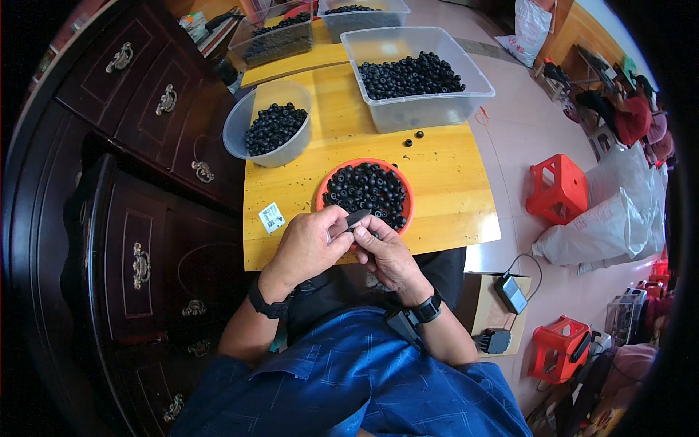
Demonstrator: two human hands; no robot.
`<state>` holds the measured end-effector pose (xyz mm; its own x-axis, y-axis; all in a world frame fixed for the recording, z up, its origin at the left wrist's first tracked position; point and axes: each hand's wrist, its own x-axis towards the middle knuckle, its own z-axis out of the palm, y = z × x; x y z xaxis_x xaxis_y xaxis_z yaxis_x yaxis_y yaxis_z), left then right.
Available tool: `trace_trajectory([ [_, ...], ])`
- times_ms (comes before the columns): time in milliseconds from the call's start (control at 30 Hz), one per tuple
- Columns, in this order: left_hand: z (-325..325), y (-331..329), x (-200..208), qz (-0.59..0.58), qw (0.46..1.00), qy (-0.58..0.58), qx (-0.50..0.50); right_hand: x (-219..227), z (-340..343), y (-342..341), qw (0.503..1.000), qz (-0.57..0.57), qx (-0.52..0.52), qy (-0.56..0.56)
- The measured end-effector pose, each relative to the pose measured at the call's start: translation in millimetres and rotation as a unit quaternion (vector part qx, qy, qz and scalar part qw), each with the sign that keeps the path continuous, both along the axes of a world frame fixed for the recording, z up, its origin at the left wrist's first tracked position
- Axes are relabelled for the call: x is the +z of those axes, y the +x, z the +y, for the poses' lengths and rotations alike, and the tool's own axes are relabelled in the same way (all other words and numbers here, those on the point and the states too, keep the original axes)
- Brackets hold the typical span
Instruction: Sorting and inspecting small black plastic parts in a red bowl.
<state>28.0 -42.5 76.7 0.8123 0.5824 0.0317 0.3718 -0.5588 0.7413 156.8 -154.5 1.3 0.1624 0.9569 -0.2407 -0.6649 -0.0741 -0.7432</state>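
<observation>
Over the near rim of a round orange tray (411, 211), my two hands meet with their fingertips together. My left hand (309, 239) is closed in a pinch at a dark, flat, blade-like piece (357, 218) with a tapered end. My right hand (389, 256) is also closed, its thumb and fingers bunched against the left fingertips. Whatever lies between the right fingers is mostly hidden. Small black ring-shaped parts (364, 186) with holes through them fill the tray just beyond my hands.
A round clear tub (234, 132) and a large clear bin (426, 114) hold more black parts on the yellow table (444, 197). Two loose parts (408, 143) lie before the bin. A white label (271, 217) is at left. Dark drawers (156, 255) stand left; red stools (557, 188) right.
</observation>
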Motion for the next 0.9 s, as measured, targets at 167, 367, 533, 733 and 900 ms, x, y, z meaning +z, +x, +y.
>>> trace_trajectory([
  [167,5,0,-21,-0.057,0.99,-0.131,-0.017,3,-2,0,0.99,0.137,0.025,0.011],
  [367,0,3,-24,-0.155,0.944,-0.29,-0.026,10,-5,-1,0.989,0.143,0.04,0.02],
  [533,3,3,-24,-0.159,0.957,-0.237,-0.046,11,-3,1,0.987,0.16,0.025,0.014],
  [733,5,2,-24,-0.179,0.928,-0.319,-0.069,11,-4,2,0.985,0.174,0.019,0.01],
  [900,6,0,-25,-0.196,0.892,-0.404,-0.051,8,-5,0,0.985,0.172,0.023,0.018],
])
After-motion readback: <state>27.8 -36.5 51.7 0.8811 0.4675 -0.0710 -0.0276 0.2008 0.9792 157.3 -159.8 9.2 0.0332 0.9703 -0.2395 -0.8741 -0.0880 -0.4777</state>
